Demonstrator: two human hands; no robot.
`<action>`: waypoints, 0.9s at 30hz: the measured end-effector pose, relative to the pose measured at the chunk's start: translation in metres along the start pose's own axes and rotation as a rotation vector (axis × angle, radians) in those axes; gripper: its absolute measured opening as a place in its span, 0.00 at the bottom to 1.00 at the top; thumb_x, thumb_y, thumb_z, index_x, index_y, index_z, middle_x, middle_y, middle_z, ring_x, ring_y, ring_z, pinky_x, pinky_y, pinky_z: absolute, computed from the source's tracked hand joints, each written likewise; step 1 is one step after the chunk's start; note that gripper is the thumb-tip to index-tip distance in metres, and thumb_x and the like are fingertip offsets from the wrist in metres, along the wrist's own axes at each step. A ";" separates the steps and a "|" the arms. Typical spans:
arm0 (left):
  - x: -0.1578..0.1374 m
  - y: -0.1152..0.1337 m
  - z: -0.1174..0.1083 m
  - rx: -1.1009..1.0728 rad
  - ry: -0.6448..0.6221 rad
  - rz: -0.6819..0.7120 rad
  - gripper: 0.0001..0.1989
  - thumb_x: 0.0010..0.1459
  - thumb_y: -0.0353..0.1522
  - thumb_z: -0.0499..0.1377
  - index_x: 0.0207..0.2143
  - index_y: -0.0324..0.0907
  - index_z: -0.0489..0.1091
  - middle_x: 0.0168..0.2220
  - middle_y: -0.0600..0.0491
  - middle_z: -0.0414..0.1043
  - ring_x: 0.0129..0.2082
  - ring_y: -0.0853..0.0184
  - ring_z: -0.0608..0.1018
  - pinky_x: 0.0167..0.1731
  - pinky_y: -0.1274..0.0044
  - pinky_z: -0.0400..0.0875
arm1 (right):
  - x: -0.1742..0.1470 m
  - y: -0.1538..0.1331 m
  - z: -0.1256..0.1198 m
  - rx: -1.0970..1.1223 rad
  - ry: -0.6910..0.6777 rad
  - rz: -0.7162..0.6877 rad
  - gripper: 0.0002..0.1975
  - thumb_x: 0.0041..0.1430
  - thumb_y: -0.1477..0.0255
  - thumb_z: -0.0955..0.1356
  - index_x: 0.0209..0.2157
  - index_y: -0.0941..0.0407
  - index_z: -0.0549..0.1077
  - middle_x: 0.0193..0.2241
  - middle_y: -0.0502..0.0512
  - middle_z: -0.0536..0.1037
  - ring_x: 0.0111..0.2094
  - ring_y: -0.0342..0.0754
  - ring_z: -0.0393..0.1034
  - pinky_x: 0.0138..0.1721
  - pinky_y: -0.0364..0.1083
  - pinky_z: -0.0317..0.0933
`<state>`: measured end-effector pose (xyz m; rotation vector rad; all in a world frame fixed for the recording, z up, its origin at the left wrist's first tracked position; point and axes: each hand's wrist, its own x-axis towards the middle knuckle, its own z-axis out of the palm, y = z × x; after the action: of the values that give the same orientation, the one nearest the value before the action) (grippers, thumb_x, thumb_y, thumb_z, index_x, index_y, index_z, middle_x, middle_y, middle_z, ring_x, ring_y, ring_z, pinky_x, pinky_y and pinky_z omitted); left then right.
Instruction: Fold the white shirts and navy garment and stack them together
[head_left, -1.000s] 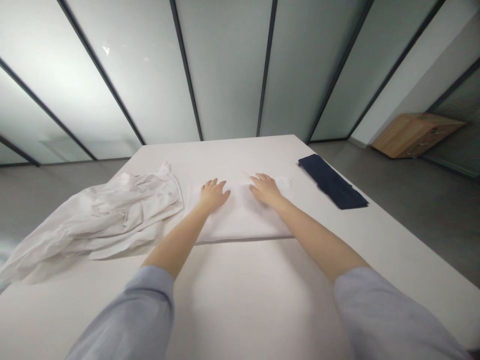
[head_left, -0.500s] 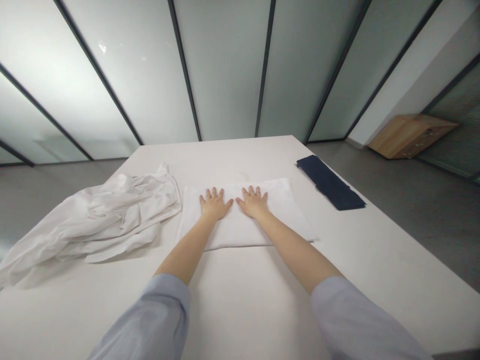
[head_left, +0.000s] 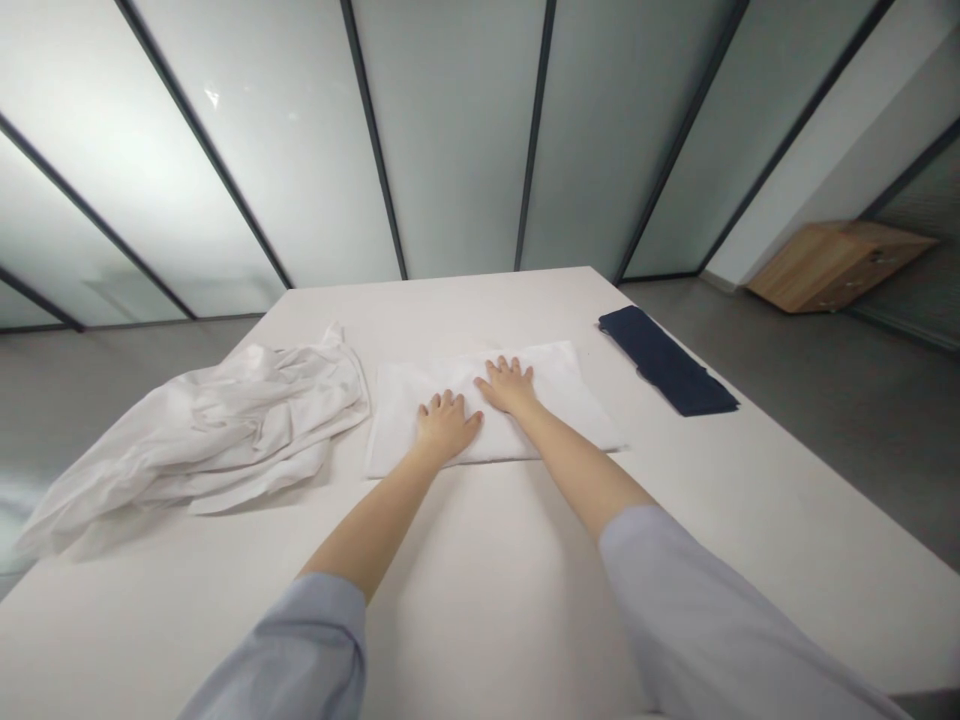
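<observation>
A folded white cloth [head_left: 555, 395] lies flat near the middle of the white worktop [head_left: 487, 560], and every other place here is told from it. The left hand [head_left: 447, 425] rests palm down on the cloth's near part, close to its front edge, with fingers spread and flat, so its grip is open and closes on nothing. The right hand [head_left: 510, 385] lies palm down just beyond the left hand, nearer the cloth's middle, fingers likewise spread and its grip open. The two hands sit close together, thumbs nearly meeting. Both forearms are bare, with pale blue sleeves pushed up.

Just left of the folded cloth a crumpled white garment [head_left: 202, 440] sprawls toward the worktop's left edge. To the cloth's right, apart from it, a folded dark blue cloth [head_left: 667, 362] lies by the right edge. Beyond it, on the floor, stands a wooden cabinet [head_left: 840, 262].
</observation>
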<state>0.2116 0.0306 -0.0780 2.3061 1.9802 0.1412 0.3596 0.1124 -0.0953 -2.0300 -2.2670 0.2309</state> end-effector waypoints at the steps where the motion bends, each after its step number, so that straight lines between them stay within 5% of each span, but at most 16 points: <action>1: 0.000 0.002 0.003 -0.007 -0.019 -0.026 0.30 0.63 0.49 0.44 0.60 0.43 0.63 0.63 0.40 0.59 0.62 0.48 0.61 0.58 0.55 0.56 | 0.005 0.001 -0.001 -0.002 0.008 -0.030 0.34 0.66 0.51 0.52 0.66 0.53 0.54 0.68 0.63 0.49 0.67 0.66 0.40 0.61 0.69 0.37; 4: 0.009 0.004 0.011 -0.019 -0.054 -0.079 0.36 0.63 0.51 0.40 0.66 0.39 0.54 0.69 0.39 0.46 0.67 0.45 0.51 0.61 0.51 0.47 | 0.017 0.001 -0.006 -0.018 0.024 -0.107 0.31 0.67 0.55 0.54 0.65 0.55 0.57 0.67 0.62 0.52 0.66 0.64 0.43 0.62 0.65 0.39; 8: 0.031 -0.002 0.017 -0.004 -0.040 -0.075 0.38 0.62 0.53 0.39 0.67 0.41 0.50 0.69 0.41 0.43 0.68 0.47 0.47 0.62 0.53 0.43 | 0.015 -0.008 -0.013 -0.054 0.111 -0.148 0.27 0.66 0.63 0.57 0.63 0.57 0.60 0.66 0.62 0.56 0.66 0.59 0.46 0.63 0.59 0.39; 14: 0.057 -0.015 0.014 0.014 0.028 -0.022 0.34 0.63 0.47 0.44 0.66 0.39 0.54 0.68 0.40 0.48 0.67 0.48 0.52 0.62 0.54 0.46 | -0.019 -0.020 -0.013 -0.055 0.091 -0.204 0.21 0.67 0.68 0.55 0.52 0.56 0.71 0.57 0.62 0.69 0.59 0.57 0.58 0.60 0.57 0.46; 21: 0.052 -0.020 0.007 -0.059 0.169 0.073 0.20 0.63 0.40 0.49 0.51 0.43 0.72 0.52 0.45 0.71 0.53 0.59 0.70 0.53 0.70 0.63 | -0.032 -0.015 0.000 0.007 0.104 -0.164 0.24 0.70 0.66 0.50 0.58 0.55 0.66 0.64 0.60 0.61 0.62 0.54 0.54 0.60 0.57 0.47; 27: 0.031 -0.003 0.012 0.026 0.151 0.016 0.23 0.65 0.38 0.45 0.57 0.41 0.67 0.60 0.44 0.63 0.59 0.56 0.65 0.55 0.65 0.61 | -0.035 -0.019 0.003 -0.021 0.102 -0.134 0.25 0.68 0.65 0.53 0.62 0.56 0.62 0.65 0.61 0.58 0.64 0.56 0.52 0.61 0.57 0.46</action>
<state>0.2151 0.0614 -0.0900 2.3940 2.0433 0.3002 0.3444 0.0758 -0.0934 -1.8446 -2.3390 0.0924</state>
